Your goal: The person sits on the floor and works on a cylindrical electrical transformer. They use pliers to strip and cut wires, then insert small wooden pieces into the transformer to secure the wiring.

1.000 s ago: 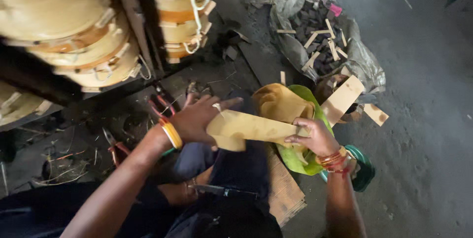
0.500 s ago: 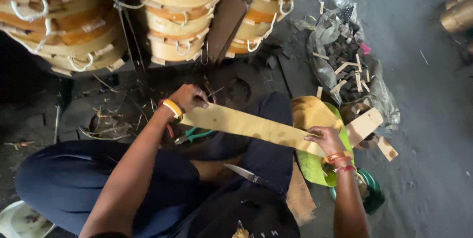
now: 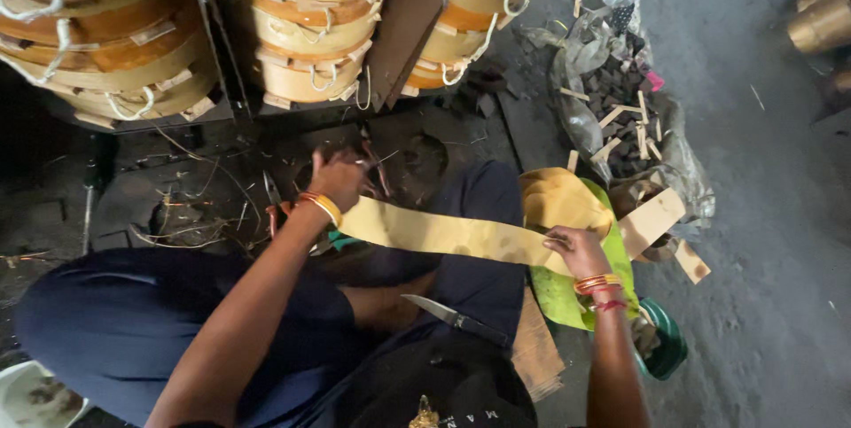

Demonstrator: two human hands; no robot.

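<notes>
Paper strip (image 3: 443, 233), tan, stretched flat across the seated person's lap | left hand (image 3: 337, 178) fingers closed on its far-left end | right hand (image 3: 576, 251) fingers pinching its right end | knife (image 3: 456, 317) lies unused on the lap | strip looks uncut.

- The tan paper strip (image 3: 443, 235) is stretching flat between both hands, running from upper left down to lower right over the person's dark-trousered lap, with a few darker smudges along it.
- Its left end is sitting under the left hand (image 3: 339, 178), close to the floor in front of the big wound coils.
- Its right end is being pinched by the right hand (image 3: 578, 251), just where it's coming off a curled yellow-tan paper roll (image 3: 558, 199) lying over a green sheet.
</notes>
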